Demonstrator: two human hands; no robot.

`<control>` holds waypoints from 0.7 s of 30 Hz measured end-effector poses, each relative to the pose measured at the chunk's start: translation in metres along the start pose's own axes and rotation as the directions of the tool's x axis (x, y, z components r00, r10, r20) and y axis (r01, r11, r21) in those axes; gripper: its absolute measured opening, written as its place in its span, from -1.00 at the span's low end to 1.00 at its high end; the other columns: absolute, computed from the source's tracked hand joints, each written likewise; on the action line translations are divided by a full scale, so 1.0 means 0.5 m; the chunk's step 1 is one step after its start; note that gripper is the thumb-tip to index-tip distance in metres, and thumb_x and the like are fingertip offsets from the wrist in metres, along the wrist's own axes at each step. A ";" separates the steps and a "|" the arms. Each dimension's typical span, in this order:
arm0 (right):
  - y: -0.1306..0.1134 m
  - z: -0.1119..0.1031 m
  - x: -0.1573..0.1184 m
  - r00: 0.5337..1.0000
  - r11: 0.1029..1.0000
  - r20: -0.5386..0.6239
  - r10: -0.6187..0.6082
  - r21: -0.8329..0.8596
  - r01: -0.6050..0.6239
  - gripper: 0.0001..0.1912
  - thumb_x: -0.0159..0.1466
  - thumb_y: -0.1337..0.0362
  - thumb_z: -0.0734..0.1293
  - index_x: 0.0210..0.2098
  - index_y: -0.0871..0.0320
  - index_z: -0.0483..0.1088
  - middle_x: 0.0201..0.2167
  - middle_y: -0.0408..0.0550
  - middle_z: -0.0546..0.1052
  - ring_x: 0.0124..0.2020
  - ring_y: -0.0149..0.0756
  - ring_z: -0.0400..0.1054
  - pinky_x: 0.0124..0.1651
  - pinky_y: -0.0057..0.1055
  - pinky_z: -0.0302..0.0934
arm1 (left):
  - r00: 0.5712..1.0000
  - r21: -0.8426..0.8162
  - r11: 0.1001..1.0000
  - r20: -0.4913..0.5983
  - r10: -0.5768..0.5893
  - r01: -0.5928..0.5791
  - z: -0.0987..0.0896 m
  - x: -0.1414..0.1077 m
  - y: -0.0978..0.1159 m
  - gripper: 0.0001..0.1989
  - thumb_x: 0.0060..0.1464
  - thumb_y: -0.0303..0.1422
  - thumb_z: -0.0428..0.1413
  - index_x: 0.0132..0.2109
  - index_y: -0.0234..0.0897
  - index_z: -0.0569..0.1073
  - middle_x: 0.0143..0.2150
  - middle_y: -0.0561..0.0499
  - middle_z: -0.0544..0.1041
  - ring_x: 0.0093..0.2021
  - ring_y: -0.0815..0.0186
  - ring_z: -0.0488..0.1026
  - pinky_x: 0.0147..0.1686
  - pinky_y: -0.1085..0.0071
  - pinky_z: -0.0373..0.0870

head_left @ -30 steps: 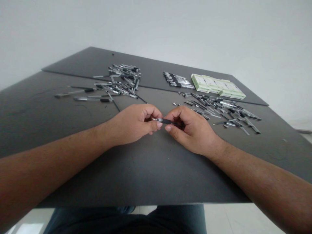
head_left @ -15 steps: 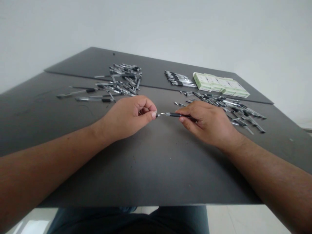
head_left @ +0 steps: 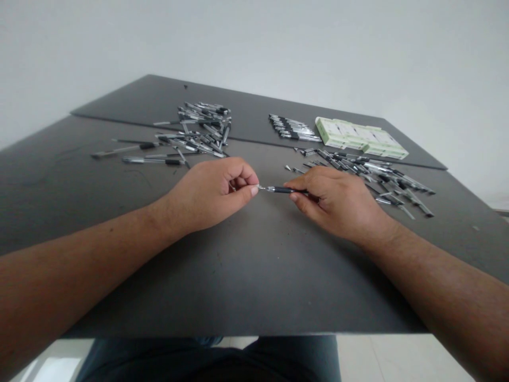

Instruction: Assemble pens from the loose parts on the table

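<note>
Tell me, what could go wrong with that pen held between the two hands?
The left hand pinches only the pen's tip end, so a small piece there might slip and drop onto the dark table. The right hand is close to the loose pile of pens and parts, so its knuckles could nudge some.

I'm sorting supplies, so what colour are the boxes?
Pale green and white; the boxes show best in the head view.

A person's left hand (head_left: pixel 222 191) and right hand (head_left: pixel 338 199) are meeting nearly fingertip to fingertip, forearms angling in from both sides, thumbs pressing toward index fingers; the remaining right fingers are apparently curling under, though partly hidden.
</note>
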State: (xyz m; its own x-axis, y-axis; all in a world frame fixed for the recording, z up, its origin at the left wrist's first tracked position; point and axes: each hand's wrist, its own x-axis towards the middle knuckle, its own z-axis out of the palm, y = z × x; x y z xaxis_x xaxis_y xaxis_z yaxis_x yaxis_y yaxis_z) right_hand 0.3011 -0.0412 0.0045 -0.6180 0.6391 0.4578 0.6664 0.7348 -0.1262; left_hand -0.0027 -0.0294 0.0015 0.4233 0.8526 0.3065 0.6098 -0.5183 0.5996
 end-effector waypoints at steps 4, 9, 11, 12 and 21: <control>-0.008 -0.001 0.002 1.000 1.000 0.022 -0.011 0.007 0.011 -0.73 0.60 0.28 0.40 0.14 0.07 0.77 -0.10 0.06 0.81 -0.17 -0.10 0.66 -0.04 -0.19 0.54 | 1.000 0.006 1.000 0.024 0.006 -0.006 0.003 -0.002 0.001 -0.81 0.30 -0.17 0.22 -0.11 -0.12 0.67 -0.29 0.07 0.71 -0.29 0.24 0.62 -0.17 0.33 0.51; -0.020 -0.001 0.002 0.999 1.000 0.050 -0.014 0.018 0.013 -0.72 0.61 0.27 0.39 0.15 0.07 0.77 -0.10 0.06 0.80 -0.16 -0.10 0.66 -0.06 -0.21 0.52 | 0.998 0.013 1.000 0.060 0.024 -0.025 0.008 -0.006 0.004 -0.78 0.32 -0.14 0.20 -0.11 -0.12 0.67 -0.28 0.06 0.72 -0.25 0.21 0.64 -0.13 0.30 0.50; -0.023 0.000 0.001 0.999 0.999 0.042 -0.033 0.017 0.032 -0.71 0.61 0.29 0.39 0.15 0.09 0.77 -0.11 0.07 0.80 -0.16 -0.10 0.66 -0.07 -0.21 0.52 | 0.998 0.018 0.999 0.064 0.031 -0.032 0.008 -0.006 0.006 -0.78 0.32 -0.14 0.19 -0.12 -0.12 0.67 -0.28 0.06 0.71 -0.26 0.21 0.63 -0.13 0.29 0.49; -0.025 0.001 0.001 0.999 0.999 0.037 -0.039 0.016 0.038 -0.71 0.61 0.29 0.39 0.14 0.10 0.77 -0.11 0.07 0.80 -0.16 -0.09 0.67 -0.07 -0.21 0.52 | 0.997 0.021 0.999 0.062 0.033 -0.035 0.008 -0.006 0.007 -0.78 0.32 -0.14 0.19 -0.12 -0.12 0.67 -0.29 0.06 0.71 -0.27 0.21 0.63 -0.13 0.29 0.49; -0.032 0.007 0.002 0.998 0.991 0.005 0.067 0.120 -0.067 -0.83 0.50 0.29 0.47 0.05 0.05 0.68 -0.10 -0.01 0.82 -0.13 -0.10 0.71 -0.03 -0.22 0.54 | 0.997 0.042 0.998 0.062 0.042 -0.045 0.007 -0.006 0.004 -0.79 0.35 -0.14 0.21 -0.09 -0.11 0.68 -0.28 0.04 0.70 -0.26 0.19 0.63 -0.11 0.28 0.52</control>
State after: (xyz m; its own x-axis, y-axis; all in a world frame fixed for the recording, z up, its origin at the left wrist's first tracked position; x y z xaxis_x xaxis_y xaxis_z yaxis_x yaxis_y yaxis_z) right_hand 0.2882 -0.0515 0.0041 -0.5743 0.6877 0.4441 0.6512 0.7125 -0.2612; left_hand -0.0005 -0.0331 -0.0007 0.4893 0.8241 0.2853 0.6177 -0.5584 0.5537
